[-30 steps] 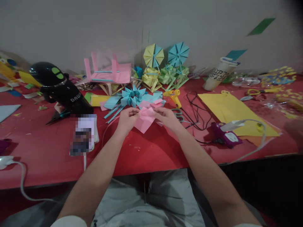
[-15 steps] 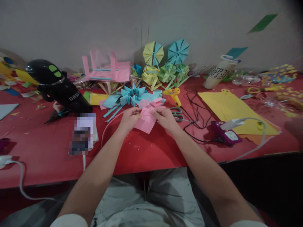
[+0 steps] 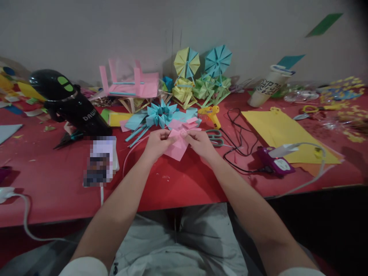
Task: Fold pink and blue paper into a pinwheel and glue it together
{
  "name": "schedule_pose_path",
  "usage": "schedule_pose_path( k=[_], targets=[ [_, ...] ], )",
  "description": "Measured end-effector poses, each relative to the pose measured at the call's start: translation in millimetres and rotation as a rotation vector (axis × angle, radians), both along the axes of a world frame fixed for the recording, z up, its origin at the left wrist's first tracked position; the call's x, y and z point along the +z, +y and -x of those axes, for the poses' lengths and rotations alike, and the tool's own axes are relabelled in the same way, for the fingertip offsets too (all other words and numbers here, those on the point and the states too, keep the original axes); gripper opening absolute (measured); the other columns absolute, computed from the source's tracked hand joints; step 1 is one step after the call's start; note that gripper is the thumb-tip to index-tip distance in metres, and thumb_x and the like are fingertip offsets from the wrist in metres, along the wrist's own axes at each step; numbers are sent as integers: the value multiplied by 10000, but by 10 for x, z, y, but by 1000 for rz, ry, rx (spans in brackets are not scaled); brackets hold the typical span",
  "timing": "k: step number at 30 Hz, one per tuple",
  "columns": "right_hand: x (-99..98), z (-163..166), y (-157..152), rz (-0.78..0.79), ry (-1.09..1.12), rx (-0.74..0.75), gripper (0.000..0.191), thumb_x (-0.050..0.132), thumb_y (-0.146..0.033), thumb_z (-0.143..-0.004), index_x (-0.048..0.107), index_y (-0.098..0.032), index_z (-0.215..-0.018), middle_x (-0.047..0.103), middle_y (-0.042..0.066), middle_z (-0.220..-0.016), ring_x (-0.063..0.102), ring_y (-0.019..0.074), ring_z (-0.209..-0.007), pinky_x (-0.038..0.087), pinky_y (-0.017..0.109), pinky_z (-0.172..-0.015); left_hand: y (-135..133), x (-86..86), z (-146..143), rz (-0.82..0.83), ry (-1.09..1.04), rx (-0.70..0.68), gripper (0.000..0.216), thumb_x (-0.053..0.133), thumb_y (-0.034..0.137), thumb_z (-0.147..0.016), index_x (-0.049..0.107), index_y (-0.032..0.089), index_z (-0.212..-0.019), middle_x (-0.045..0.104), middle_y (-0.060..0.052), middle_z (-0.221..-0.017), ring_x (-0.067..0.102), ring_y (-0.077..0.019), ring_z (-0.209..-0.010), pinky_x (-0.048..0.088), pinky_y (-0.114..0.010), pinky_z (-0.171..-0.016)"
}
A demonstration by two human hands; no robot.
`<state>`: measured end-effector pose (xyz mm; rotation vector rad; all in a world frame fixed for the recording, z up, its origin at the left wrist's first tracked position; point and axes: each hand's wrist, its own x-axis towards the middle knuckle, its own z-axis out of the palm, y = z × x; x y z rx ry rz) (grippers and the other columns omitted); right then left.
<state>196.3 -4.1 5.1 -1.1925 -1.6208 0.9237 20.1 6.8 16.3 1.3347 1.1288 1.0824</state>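
At the centre of the frame, the left hand and right hand both pinch the folded pink paper, fingers curled nearly closed, its lower corner pointing down the frame over the red counter. Some fingertips are hidden, so I cannot tell the exact grip. An uneven pull between the hands could skew a crease or tear the sheet; a slackened pinch could let the folds spring open. Pushing up the frame might crush the blue paper star. A sweep rightward could knock the scissors or snag the black cord, perhaps dragging the yellow glue gun.
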Motion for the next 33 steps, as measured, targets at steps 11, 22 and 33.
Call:
schedule_pose_path(
  k=[11,22,33],
  targets=[
    [2,-29,-11,145,165,33,508,693,-658,-742,564,-191,-594,543,-6,-561,496,114,-512,416,259,-495,9,43,89,13,8,-44,338,856,397,-578,755,137,-768,737,-65,-764,642,-166,-688,497,-275,-644],
    [-53,-18,12,164,241,47,422,720,-604,-727,650,-191,-674,548,-1,-627,512,127,-600,436,261,-548,49,2,139,-5,74,-21,248,817,331,-594,768,148,-753,733,-61,-707,669,-198,-696,516,-301,-663],
    [-84,14,6,155,249,-26,378,805,-540,-656,700,-183,-722,649,9,-698,555,131,-635,447,272,-593,-24,38,56,-51,142,-64,152,687,248,-672,759,160,-773,741,-46,-753,653,-174,-674,481,-263,-617]
  ],
)
